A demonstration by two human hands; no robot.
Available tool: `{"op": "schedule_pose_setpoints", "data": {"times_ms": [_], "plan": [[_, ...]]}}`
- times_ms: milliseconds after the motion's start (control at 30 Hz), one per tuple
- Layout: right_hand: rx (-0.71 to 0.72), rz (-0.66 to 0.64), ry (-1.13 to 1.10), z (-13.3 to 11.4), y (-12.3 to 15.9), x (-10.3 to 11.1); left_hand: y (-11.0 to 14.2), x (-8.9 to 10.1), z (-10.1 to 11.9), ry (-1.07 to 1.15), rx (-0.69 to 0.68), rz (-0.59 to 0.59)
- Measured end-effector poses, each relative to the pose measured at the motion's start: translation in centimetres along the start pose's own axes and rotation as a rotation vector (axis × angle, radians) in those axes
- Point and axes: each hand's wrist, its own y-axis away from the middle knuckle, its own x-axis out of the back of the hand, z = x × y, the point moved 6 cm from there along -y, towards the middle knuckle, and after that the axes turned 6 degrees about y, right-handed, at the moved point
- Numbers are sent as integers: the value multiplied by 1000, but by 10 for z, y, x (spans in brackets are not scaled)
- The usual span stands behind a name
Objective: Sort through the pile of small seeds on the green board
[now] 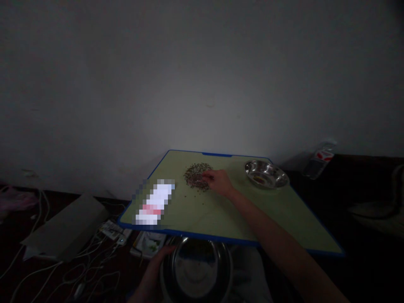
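Pile (193, 176): much left, toward surface's (195, 216) far edge
Bowl (277, 179): contents unclear
Right fingers (207, 174): nearly together, catch unclear
Left fingers (166, 251): at pot (195, 273), grip unclear

Your table (176, 214) is pale green with a blue edge; the scattered bits (198, 176) look dark brown, the bowl (268, 176) shiny silver, the wall (202, 84) plain grey.

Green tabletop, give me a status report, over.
Right hand fingertips at scattered dark grains. Left hand at large metal bowl below the edge. Shiny metal basin right of the grains.
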Motion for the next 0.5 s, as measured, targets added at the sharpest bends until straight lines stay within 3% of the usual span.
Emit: {"op": "schedule_pose_setpoints", "data": {"times_ms": [500], "plan": [[-18, -10, 10, -2, 1, -1, -8, 13, 4, -11, -58, -32]]}}
